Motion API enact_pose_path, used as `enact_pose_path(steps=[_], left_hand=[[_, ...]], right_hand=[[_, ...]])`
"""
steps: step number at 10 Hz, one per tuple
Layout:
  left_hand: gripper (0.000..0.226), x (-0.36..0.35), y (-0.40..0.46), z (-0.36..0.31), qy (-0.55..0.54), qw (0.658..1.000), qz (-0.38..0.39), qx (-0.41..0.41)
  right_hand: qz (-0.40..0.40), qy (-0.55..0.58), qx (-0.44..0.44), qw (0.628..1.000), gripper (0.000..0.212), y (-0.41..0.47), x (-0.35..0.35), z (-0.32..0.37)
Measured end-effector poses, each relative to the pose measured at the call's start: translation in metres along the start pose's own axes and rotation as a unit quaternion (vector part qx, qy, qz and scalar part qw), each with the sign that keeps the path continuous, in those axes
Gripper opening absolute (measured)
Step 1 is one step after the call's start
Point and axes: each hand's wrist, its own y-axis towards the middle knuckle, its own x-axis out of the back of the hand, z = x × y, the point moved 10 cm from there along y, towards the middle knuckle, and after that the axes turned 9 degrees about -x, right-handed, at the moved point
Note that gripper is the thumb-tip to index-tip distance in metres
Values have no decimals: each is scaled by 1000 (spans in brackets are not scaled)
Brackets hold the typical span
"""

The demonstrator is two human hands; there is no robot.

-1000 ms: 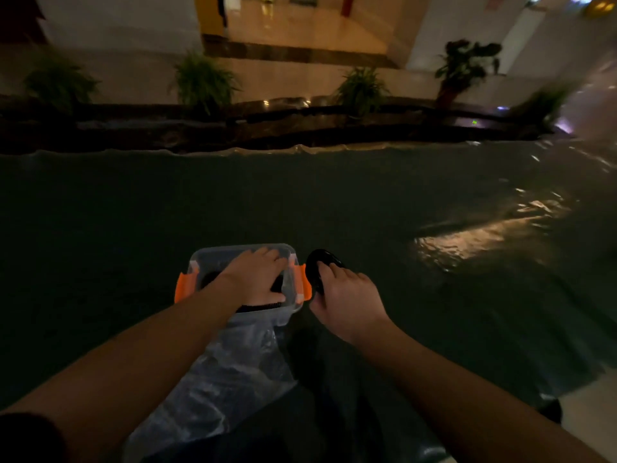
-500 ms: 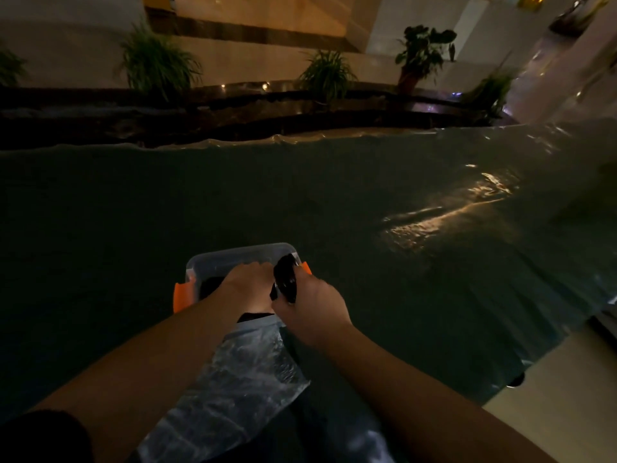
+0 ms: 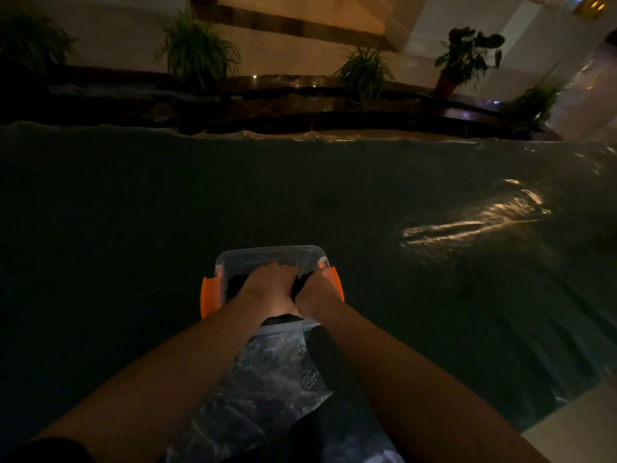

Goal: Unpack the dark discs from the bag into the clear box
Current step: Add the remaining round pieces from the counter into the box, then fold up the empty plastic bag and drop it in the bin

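The clear box (image 3: 267, 254) with orange side clips (image 3: 208, 297) stands on the dark table in front of me. Dark discs (image 3: 235, 284) lie stacked inside it. My left hand (image 3: 267, 285) rests palm down on the discs in the box. My right hand (image 3: 315, 290) is also inside the box, at its right side, fingers down around a dark disc (image 3: 297, 289) that is mostly hidden between my two hands. A crumpled clear plastic bag (image 3: 267, 385) lies between my forearms, just in front of the box.
The table wears a dark cloth under a shiny plastic sheet (image 3: 467, 225) that wrinkles at the right. Its far edge (image 3: 300, 135) meets a dark planter ledge with several potted plants (image 3: 197, 51). The table's right corner (image 3: 567, 402) drops to a pale floor.
My right hand carried a dark disc from beside the box's right clip over the rim and down into the box. My left hand stayed on the discs. The camera moved closer.
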Motion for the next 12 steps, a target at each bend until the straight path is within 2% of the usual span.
enact_pose_path(steps=[1,3,4,5,6,7,8,9,10,11,12], left_hand=[[71,1,-4,0,-4,999,-17,-46],[81,-11,3,-2,11,998,4,-69],[83,-12,4,-2,17,997,15,-72],[82,-10,5,-6,42,997,40,-59],[86,-9,2,-8,56,995,60,-52],[81,11,-15,-10,43,998,33,-45],[72,36,-36,-7,6,998,-25,-52],[76,68,-90,9,-36,990,-125,-51],[75,75,-138,28,-66,979,-190,-37],[65,63,-212,50,-90,961,-260,-19],[56,42,-248,55,-76,956,-283,-10]], right_hand=[[30,-40,6,999,57,8,-6,11],[142,-60,22,988,41,-1,-13,19],[170,-21,2,985,40,-5,-12,10],[163,-33,41,985,43,-18,-5,18],[139,-33,91,986,42,-31,1,28],[104,17,153,983,44,-52,14,26],[62,19,185,981,54,-68,25,22],[-28,-70,255,964,76,-95,35,15],[-87,-109,335,932,77,-125,36,18],[-127,-129,433,883,74,-169,12,23],[-120,-142,471,862,75,-191,-24,27]])
